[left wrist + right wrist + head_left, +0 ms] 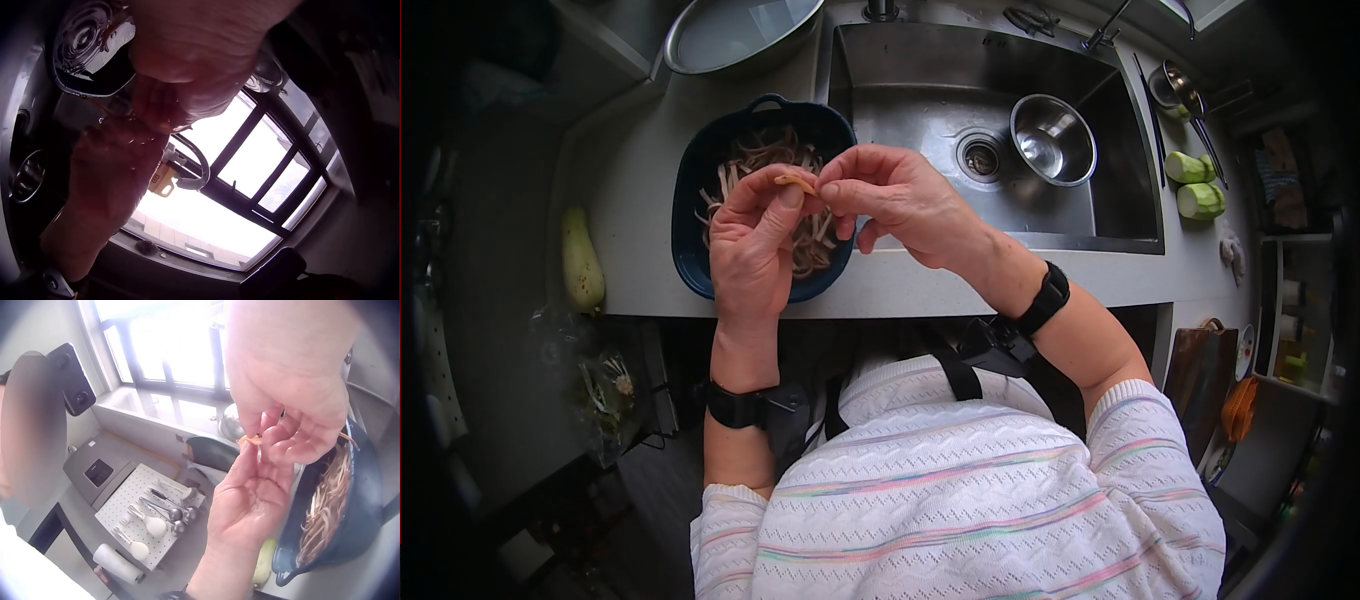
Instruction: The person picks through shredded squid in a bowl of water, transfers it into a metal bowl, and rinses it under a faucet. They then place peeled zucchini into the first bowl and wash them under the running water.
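Note:
Over the blue basin, both hands come together at a small, thin, orange-tan strip. My left hand pinches the strip between thumb and forefinger. From the other side, my right hand has its thumb and fingertips closed on the strip's end. A length of similar strip sticks out past the right hand in the right wrist view. Below the hands, long pale brown strips lie in a heap in the basin. What kind of food they are, I cannot tell.
Right of the basin is a steel sink with a metal bowl inside. A large metal basin stands behind. A pale green gourd lies at left, peeled green pieces at right. Ladles hang on a pegboard.

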Available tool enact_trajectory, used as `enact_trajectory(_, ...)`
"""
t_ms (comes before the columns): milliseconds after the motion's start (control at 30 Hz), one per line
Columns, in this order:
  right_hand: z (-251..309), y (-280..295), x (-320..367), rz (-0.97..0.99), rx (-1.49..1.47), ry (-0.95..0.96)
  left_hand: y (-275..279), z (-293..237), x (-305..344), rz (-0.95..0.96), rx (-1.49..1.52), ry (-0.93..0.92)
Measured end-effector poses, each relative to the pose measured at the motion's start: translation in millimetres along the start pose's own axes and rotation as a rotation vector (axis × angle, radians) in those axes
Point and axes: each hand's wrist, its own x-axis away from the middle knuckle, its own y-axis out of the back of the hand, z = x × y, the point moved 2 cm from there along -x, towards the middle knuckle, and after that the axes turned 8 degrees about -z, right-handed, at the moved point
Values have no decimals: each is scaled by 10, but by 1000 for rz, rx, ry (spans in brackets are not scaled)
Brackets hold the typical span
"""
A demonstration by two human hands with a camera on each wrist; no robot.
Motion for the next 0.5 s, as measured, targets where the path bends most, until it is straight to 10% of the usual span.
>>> enact_trajectory(500, -12, -30, 35, 1, -13, -29, 10, -10, 46, 26, 10, -2)
